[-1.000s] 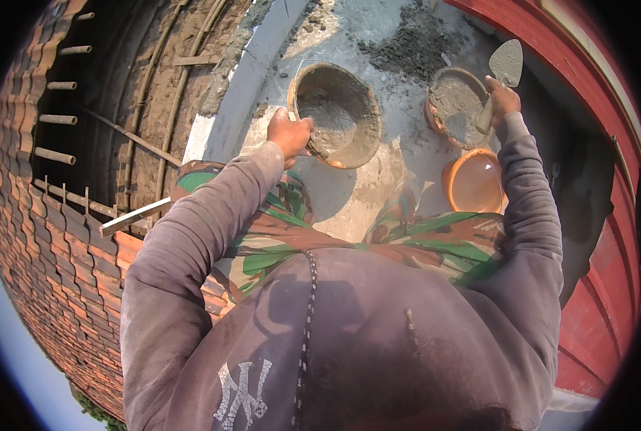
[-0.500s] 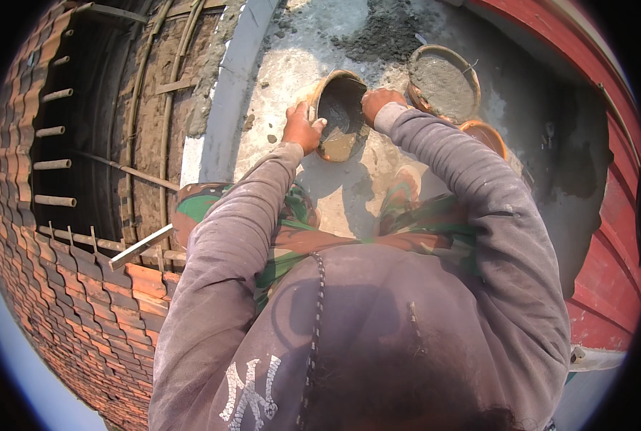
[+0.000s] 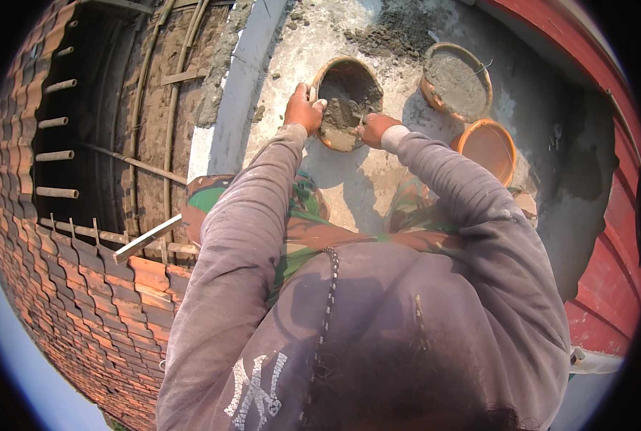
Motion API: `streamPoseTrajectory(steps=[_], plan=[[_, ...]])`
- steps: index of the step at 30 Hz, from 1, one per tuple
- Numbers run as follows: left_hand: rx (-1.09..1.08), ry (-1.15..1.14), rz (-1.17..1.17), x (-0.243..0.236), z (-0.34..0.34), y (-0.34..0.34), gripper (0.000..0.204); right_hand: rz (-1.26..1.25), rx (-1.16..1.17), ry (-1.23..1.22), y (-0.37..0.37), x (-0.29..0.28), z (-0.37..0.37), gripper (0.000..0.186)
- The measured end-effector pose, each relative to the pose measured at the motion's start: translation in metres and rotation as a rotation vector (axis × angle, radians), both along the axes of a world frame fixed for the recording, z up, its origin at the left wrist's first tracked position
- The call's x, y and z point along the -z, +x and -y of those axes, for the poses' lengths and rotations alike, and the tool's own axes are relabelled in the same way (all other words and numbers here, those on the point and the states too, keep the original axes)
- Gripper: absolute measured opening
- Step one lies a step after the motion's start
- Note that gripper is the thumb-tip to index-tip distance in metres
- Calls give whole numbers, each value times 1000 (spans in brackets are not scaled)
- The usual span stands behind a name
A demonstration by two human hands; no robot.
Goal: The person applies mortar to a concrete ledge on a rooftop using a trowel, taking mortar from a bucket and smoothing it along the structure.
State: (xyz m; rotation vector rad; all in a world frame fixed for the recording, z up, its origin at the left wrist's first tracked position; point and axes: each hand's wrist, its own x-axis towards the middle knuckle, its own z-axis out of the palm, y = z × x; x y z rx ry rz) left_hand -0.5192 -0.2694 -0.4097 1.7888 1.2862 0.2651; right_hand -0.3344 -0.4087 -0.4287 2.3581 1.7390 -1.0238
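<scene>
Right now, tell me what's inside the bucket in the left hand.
Inside the bucket that the left hand grips: grey mortar smeared on the walls and what looks like a mortar-coated trowel at the right hand. Whatever lies beneath them is covered.

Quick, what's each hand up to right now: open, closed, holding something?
Left hand: closed, holding the bucket by its rim.
Right hand: closed, apparently around the handle of a trowel; its grip is partly hidden.

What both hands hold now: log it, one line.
left hand grips bucket by its rim | right hand holds mortar-smeared trowel in bucket | right side: mortar-filled basin, orange bowl
</scene>
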Motion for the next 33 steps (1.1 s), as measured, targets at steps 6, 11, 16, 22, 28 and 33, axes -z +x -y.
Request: streamPoseTrajectory(steps=[6,11,16,22,28,33], plan=[[52,38,-50,-4,2,1,40,42,-39,-98,16,-68,-21,44],[91,39,-48,1,1,1,40,118,-50,-227,21,-20,-22,43],[89,74,-41,6,2,4,39,234,-30,-69,41,-64,-38,37],[93,99,-39,8,3,8,37,101,-81,-289,54,-12,-39,40],[20,42,-43,4,-3,0,34,-673,458,-367,27,60,18,32],[-109,19,-13,27,-13,-11,34,-133,-369,327,33,106,34,36]])
